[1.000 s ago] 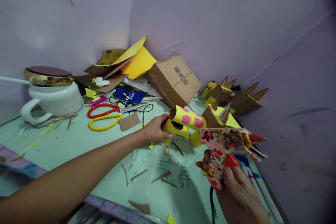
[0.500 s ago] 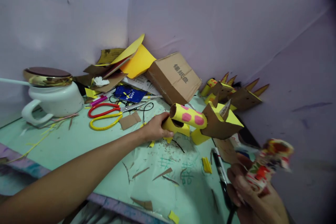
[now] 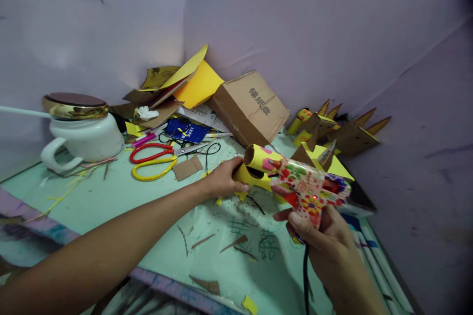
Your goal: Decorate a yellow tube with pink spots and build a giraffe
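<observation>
Both hands worked: left hand [image 3: 221,183] gripped the yellow tube [image 3: 260,160] steady; right hand [image 3: 321,236] clasped the glue gun [image 3: 310,189], best squeezed gently, nozzle touching.

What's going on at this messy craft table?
A person's left hand steadies a yellow cardboard tube with pink spots on the green table. The right hand grips a flowery glue gun, its nozzle pointed at the tube. Scissors, a cardboard box and a white pot lie behind.
</observation>
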`<state>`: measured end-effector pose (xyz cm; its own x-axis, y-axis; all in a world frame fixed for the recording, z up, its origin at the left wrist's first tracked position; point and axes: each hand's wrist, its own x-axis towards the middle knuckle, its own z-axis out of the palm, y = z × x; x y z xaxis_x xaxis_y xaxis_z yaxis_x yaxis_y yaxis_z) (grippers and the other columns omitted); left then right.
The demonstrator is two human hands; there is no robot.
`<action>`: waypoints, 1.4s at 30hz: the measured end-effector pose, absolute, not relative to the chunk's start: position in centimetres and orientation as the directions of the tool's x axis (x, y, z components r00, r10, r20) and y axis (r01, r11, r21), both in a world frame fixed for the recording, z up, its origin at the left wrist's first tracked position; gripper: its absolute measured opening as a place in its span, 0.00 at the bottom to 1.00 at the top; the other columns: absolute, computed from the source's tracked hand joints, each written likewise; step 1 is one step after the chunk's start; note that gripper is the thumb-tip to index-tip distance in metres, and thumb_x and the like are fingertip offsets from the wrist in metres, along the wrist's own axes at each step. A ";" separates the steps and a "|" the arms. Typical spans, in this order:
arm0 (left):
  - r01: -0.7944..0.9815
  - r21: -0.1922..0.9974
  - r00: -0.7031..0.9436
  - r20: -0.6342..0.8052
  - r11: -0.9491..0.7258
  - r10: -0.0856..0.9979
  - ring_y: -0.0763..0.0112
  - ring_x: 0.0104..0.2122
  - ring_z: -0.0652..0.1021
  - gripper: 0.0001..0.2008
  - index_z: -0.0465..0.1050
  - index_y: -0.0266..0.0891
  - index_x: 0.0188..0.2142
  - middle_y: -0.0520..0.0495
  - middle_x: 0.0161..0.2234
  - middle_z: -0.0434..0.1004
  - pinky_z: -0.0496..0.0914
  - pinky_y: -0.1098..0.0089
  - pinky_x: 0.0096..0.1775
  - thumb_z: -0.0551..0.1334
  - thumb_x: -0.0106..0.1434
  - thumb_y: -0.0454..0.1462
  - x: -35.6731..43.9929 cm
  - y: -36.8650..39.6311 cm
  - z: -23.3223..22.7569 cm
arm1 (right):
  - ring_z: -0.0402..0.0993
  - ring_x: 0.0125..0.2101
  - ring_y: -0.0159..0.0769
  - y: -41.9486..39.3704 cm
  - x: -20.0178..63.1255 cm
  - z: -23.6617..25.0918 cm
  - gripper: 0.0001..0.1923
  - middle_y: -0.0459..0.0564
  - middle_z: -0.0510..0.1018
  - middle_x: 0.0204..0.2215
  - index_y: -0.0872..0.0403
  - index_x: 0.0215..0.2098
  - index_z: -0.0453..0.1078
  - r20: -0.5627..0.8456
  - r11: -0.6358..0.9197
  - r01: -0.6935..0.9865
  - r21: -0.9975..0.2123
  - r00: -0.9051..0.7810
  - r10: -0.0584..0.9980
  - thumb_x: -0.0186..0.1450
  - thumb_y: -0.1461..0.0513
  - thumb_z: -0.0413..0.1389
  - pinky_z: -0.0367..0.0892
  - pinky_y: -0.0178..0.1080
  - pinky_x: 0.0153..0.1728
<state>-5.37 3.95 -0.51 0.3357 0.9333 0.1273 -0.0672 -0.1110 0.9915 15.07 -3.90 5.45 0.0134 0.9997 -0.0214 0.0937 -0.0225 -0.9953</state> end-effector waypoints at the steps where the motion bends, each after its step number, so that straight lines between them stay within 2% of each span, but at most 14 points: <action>1: -0.067 0.992 0.337 0.127 -0.110 0.933 0.52 0.46 0.74 0.30 0.66 0.33 0.48 0.39 0.47 0.74 0.68 0.57 0.47 0.67 0.42 0.32 -5.4 3.9 -0.5 | 0.74 0.26 0.39 -3.5 14.8 5.4 0.18 0.52 0.81 0.30 0.53 0.35 0.70 -0.035 -0.036 0.080 -0.996 0.007 0.999 0.50 0.55 0.67 0.62 0.36 0.22; 7: 0.011 0.989 0.348 0.136 -0.148 0.928 0.56 0.43 0.74 0.30 0.67 0.33 0.48 0.43 0.43 0.75 0.68 0.61 0.44 0.67 0.43 0.33 -5.7 3.8 0.3 | 0.76 0.27 0.39 -2.5 13.8 4.9 0.21 0.51 0.82 0.32 0.52 0.38 0.69 -0.054 -0.051 0.038 -0.998 -0.071 0.996 0.50 0.56 0.67 0.64 0.34 0.21; 11: 0.101 0.974 0.353 0.157 -0.204 0.922 0.57 0.42 0.74 0.29 0.68 0.33 0.48 0.44 0.42 0.75 0.69 0.62 0.43 0.66 0.44 0.33 -6.1 3.7 1.1 | 0.75 0.28 0.37 -2.5 13.7 4.6 0.19 0.49 0.81 0.34 0.51 0.40 0.70 -0.008 -0.008 -0.004 -1.000 -0.050 0.999 0.51 0.57 0.66 0.65 0.34 0.22; 17: 0.165 0.969 0.363 0.111 -0.181 0.925 0.58 0.42 0.74 0.30 0.69 0.33 0.50 0.43 0.43 0.76 0.68 0.61 0.44 0.66 0.44 0.32 -6.2 3.6 1.4 | 0.71 0.25 0.34 -2.5 13.7 4.3 0.22 0.49 0.80 0.32 0.52 0.42 0.69 0.020 0.021 0.018 -1.000 -0.036 0.999 0.51 0.56 0.66 0.63 0.33 0.19; 20: 0.131 0.971 0.378 0.136 -0.199 0.916 0.57 0.42 0.74 0.30 0.68 0.33 0.51 0.43 0.44 0.76 0.68 0.61 0.44 0.65 0.45 0.33 -6.2 3.7 1.3 | 0.72 0.25 0.35 -3.0 13.8 4.5 0.20 0.49 0.80 0.30 0.52 0.40 0.68 0.009 0.009 0.059 -0.998 -0.013 1.000 0.52 0.56 0.66 0.64 0.33 0.21; 25: 0.102 0.972 0.379 0.161 -0.214 0.911 0.58 0.42 0.73 0.29 0.69 0.34 0.50 0.44 0.43 0.75 0.68 0.61 0.44 0.64 0.45 0.32 -6.2 3.8 1.2 | 0.68 0.22 0.33 -3.7 14.8 4.3 0.15 0.44 0.73 0.22 0.52 0.28 0.67 0.090 0.050 0.264 -0.963 0.141 0.986 0.50 0.54 0.66 0.64 0.34 0.20; 28: 0.074 0.979 0.381 0.147 -0.188 0.913 0.58 0.44 0.72 0.30 0.68 0.33 0.51 0.43 0.44 0.74 0.67 0.62 0.45 0.64 0.44 0.32 -6.2 3.7 1.4 | 0.67 0.23 0.33 -3.3 16.0 3.5 0.16 0.42 0.70 0.22 0.52 0.31 0.68 0.090 0.031 0.296 -0.955 0.190 0.978 0.52 0.52 0.64 0.65 0.34 0.22; 31: 0.095 0.982 0.375 0.118 -0.165 0.919 0.59 0.43 0.72 0.31 0.68 0.33 0.51 0.42 0.45 0.74 0.67 0.63 0.45 0.64 0.43 0.33 -6.2 3.7 1.5 | 0.68 0.25 0.33 -2.5 16.6 2.8 0.18 0.43 0.72 0.25 0.52 0.37 0.70 0.099 0.045 0.268 -0.962 0.195 0.976 0.53 0.52 0.64 0.65 0.34 0.24; 36: 0.089 0.983 0.375 0.116 -0.160 0.920 0.60 0.42 0.72 0.31 0.68 0.33 0.50 0.42 0.43 0.74 0.67 0.63 0.45 0.65 0.44 0.34 -6.2 3.7 1.5 | 0.73 0.31 0.39 -2.1 16.5 3.1 0.16 0.47 0.77 0.28 0.53 0.35 0.71 0.112 0.072 0.246 -0.967 0.154 0.982 0.52 0.55 0.65 0.68 0.38 0.32; 42: 0.074 0.985 0.371 0.115 -0.153 0.921 0.60 0.42 0.72 0.29 0.69 0.33 0.49 0.43 0.43 0.74 0.67 0.64 0.44 0.65 0.43 0.33 -6.2 3.8 1.5 | 0.76 0.36 0.44 -1.9 16.8 2.9 0.14 0.49 0.80 0.31 0.52 0.31 0.70 0.147 0.103 0.226 -0.969 0.187 0.971 0.49 0.57 0.65 0.70 0.42 0.37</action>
